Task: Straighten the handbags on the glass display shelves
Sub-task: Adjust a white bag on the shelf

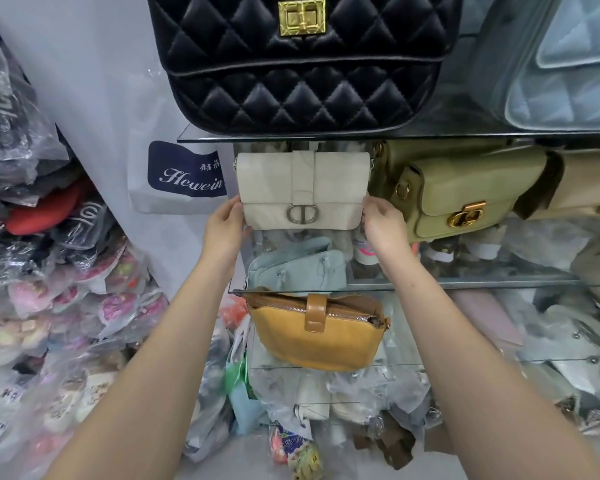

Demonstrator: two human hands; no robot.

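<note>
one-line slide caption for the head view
Both hands, left hand and right hand, grip the ends of a cream handbag on a glass shelf.

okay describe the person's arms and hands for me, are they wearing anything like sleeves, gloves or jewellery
Both forearms are bare up to the frame's bottom edge; no sleeves are visible. The left hand and right hand have no gloves. No watch, bracelet or ring shows on the sides facing the camera.

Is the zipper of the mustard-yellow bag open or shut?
Shut: the zipper teeth run joined along the top of the mustard-yellow bag.
</note>
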